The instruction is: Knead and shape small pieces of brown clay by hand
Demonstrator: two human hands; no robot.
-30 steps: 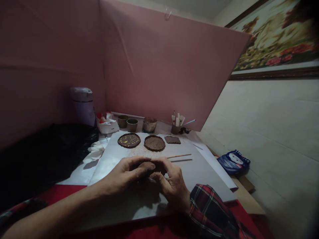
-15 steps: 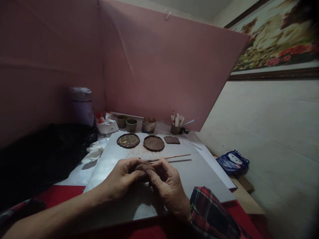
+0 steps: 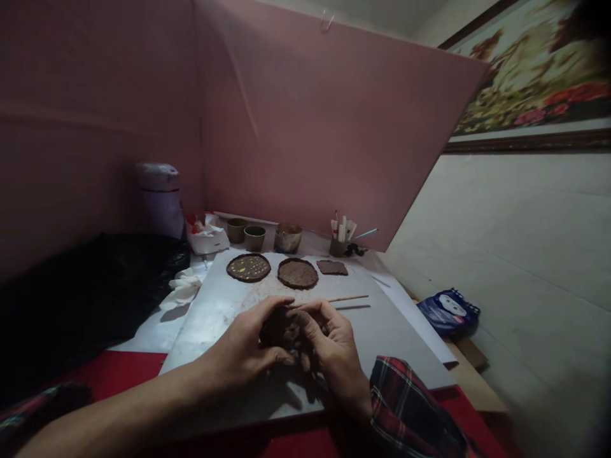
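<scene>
A piece of dark brown clay point(image 3: 277, 327) is held up above the board, partly hidden by fingers. My left hand point(image 3: 244, 338) is curled around its left side, thumb below and forefinger above. My right hand point(image 3: 333, 348) is closed on its right side, with thumb and fingertips pressed against it. Brown smears show on the fingertips. Behind my hands lie a round brown clay disc point(image 3: 298, 273) with a raised rim, a similar disc with yellow specks point(image 3: 248, 268), and a small flat clay rectangle point(image 3: 333, 268). A thin wooden stick point(image 3: 352, 298) reaches out behind my right hand.
The pale board point(image 3: 401, 343) lies over a red cloth point(image 3: 133, 369). Along the back stand small cups point(image 3: 254, 239), a stained tub point(image 3: 288, 239) and a holder point(image 3: 338, 247) with tools. At left are a black bag point(image 3: 95, 292), crumpled tissue point(image 3: 184, 287) and a lilac bottle point(image 3: 162, 207).
The clay has turned between my fingers, showing a broader face. My left thumb has dropped lower and the hand has opened wider around it. The view has shifted slightly.
</scene>
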